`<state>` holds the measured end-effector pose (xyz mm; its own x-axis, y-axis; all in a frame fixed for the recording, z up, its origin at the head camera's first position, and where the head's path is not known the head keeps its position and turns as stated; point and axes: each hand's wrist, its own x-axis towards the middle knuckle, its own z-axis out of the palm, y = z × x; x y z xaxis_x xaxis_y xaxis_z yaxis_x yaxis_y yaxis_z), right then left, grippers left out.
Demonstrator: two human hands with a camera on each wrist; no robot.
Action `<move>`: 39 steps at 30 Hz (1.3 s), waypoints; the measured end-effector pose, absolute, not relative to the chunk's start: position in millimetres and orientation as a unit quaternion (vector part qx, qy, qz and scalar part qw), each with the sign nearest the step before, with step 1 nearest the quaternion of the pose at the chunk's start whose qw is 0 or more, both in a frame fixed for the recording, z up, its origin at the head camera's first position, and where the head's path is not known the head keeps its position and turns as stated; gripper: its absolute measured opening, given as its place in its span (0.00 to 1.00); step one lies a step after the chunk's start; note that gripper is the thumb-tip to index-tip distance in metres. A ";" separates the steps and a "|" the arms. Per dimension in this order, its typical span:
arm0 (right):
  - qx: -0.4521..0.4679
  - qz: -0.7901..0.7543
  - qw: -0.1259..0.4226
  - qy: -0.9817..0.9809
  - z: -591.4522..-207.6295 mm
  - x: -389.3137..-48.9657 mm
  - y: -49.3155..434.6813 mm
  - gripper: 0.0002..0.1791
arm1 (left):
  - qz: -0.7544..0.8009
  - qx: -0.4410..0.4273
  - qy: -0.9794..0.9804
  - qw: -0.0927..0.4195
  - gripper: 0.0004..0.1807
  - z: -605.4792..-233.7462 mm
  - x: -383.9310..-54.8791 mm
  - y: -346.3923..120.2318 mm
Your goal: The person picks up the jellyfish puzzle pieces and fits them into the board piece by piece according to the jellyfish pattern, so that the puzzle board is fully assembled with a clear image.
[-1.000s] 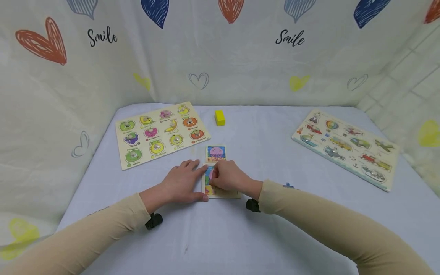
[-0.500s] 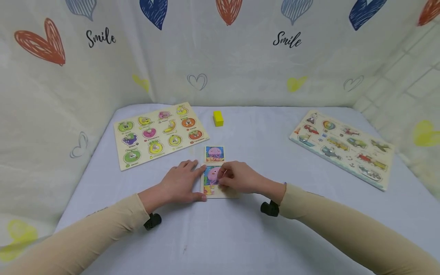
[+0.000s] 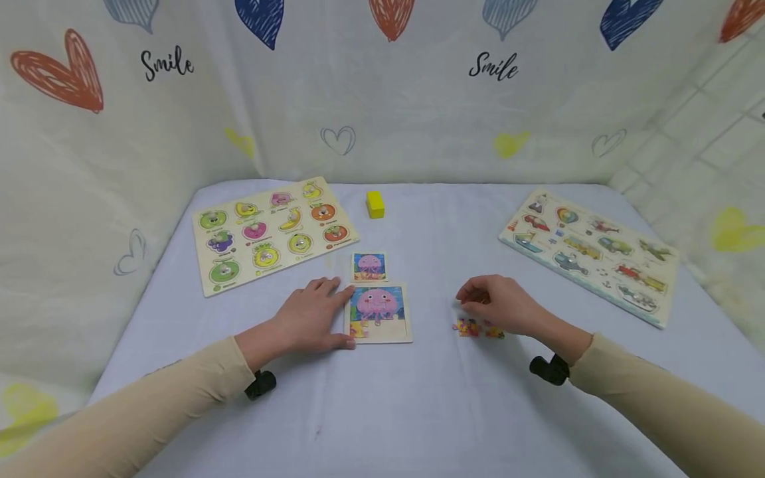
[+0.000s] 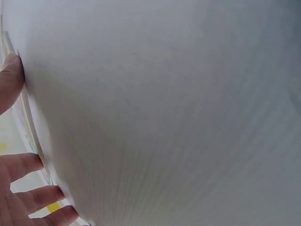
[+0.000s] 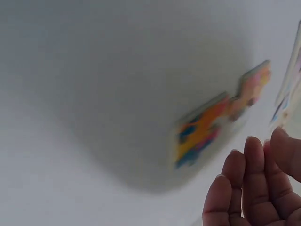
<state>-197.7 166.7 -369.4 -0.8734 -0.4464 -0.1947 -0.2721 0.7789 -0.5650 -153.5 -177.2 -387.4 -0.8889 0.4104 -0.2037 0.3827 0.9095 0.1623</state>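
Note:
A framed jigsaw puzzle shows a pink jellyfish; its upper part is filled, and a yellow piece lies at lower left. Beside its left edge rests my left hand, fingers spread, the thumb at the lower corner; the left wrist view has the frame edge against the fingertips. My right hand hovers to the right, fingers loosely bent, with nothing seen between them. Just below it lie two puzzle pieces, an orange-yellow one and a pinkish one, blurred in the right wrist view. The hand partly covers one in the head view.
A small jellyfish picture card lies above the frame. A fruit puzzle board sits at back left, a vehicle puzzle board at right. A yellow block stands at the back of the white-covered table.
My right hand has left the jigsaw and moved right, over the loose pieces. The filled upper part of the puzzle now shows uncovered. The left hand stays at the frame.

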 end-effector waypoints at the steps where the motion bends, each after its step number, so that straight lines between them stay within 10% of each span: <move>1: -0.189 -0.269 0.166 0.930 -370.3 -197.2 171.5 0.07 | 0.059 0.204 0.970 0.118 0.53 -387.5 -153.5 -177.4; 22: -0.236 -0.219 0.129 0.938 -380.0 -186.3 184.5 0.10 | 0.058 0.201 0.971 0.115 0.53 -388.7 -153.8 -177.4; 39: -0.172 -0.371 0.243 0.879 -375.5 -193.6 161.6 0.07 | 0.059 0.200 0.971 0.119 0.52 -386.7 -153.3 -175.9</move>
<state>-193.6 161.6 -375.5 -0.8227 -0.4834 -0.2992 -0.1225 0.6647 -0.7370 -153.3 -175.9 -386.7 -0.8915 0.4032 -0.2064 0.3750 0.9126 0.1629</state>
